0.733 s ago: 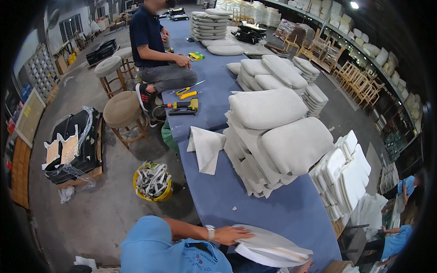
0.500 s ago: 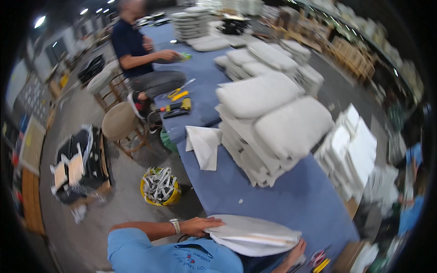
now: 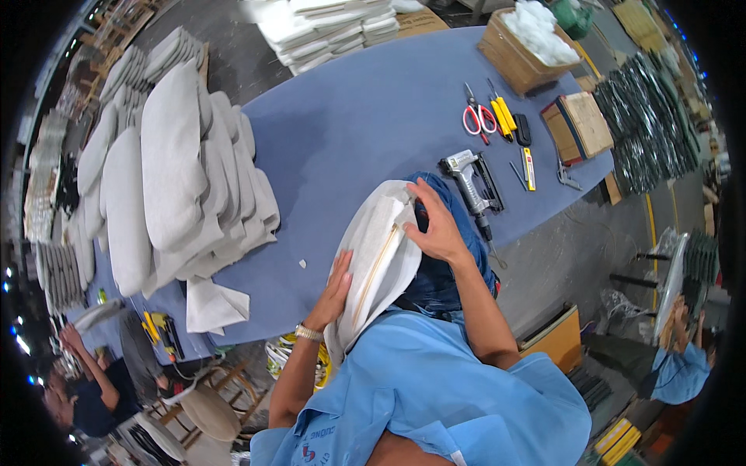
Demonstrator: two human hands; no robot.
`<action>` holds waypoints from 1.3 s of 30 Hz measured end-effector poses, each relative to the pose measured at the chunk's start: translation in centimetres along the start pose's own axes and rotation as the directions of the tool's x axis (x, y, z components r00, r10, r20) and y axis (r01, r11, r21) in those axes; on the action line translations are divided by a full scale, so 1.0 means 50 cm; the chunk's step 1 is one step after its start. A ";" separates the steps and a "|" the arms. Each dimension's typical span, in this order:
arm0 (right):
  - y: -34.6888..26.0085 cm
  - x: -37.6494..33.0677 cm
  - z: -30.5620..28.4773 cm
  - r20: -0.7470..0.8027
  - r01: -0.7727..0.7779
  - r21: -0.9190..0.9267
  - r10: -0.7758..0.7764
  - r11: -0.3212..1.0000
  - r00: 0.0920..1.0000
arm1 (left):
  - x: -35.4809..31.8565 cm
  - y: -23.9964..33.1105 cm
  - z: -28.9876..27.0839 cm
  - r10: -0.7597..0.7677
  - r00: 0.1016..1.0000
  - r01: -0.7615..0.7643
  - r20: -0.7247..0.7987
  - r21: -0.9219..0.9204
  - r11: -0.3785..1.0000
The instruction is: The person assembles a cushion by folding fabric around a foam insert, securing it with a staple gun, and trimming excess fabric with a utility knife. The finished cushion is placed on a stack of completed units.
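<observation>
A padded seat cushion (image 3: 357,248) in pale grey fabric stands tilted on its edge at my lap, by the near edge of the blue table. Along its side runs a tan strip between folds of cloth. My left hand (image 3: 334,292) lies flat against the cushion's left face, fingers stretched out. At the cushion's far end, my right hand (image 3: 440,227) curls its thumb and fingers over the fabric, gripping it. Close to the right hand, a staple gun (image 3: 472,182) lies on the table.
Covered cushions (image 3: 175,163) are stacked at left beside a loose cloth piece (image 3: 216,304). Red-handled scissors (image 3: 479,120), yellow-handled tools (image 3: 503,116) and a cutter (image 3: 528,167) lie at right, near a carton of white stuffing (image 3: 517,54). A co-worker (image 3: 101,388) sits at lower left.
My view has swung right, bringing the staple gun and cartons into sight. The cushion stays between my hands; my right hand now shows fully on its far end, my left along its side.
</observation>
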State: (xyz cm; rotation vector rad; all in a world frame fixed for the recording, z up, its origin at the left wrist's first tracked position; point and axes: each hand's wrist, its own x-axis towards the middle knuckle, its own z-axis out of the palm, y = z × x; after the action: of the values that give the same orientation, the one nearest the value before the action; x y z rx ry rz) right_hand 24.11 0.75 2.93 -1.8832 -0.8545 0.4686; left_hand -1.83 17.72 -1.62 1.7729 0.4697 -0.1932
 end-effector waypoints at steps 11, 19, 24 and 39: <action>-0.022 0.007 -0.007 -0.094 -0.150 0.065 0.156 0.986 0.983 | 0.185 0.078 -0.002 0.167 0.982 -0.173 0.086 0.070 0.983; 0.010 0.055 0.026 -0.004 -0.063 -0.167 0.063 0.984 0.998 | 0.226 0.089 0.014 0.237 0.969 -0.246 0.070 0.196 0.949; -0.039 0.067 0.012 0.081 -0.148 -0.340 0.186 0.929 0.979 | 0.240 0.169 0.012 0.140 0.982 -0.171 0.126 0.282 0.944; -0.019 0.089 0.030 -0.131 0.018 -0.244 -0.052 0.970 0.990 | 0.271 0.206 -0.024 0.203 0.960 -0.246 0.191 0.239 0.939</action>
State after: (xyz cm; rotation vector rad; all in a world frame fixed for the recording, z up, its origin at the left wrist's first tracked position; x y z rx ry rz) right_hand 25.84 5.20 3.29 -2.0931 -0.8836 0.2171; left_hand 14.52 19.77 2.79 2.0334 0.1225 -0.2450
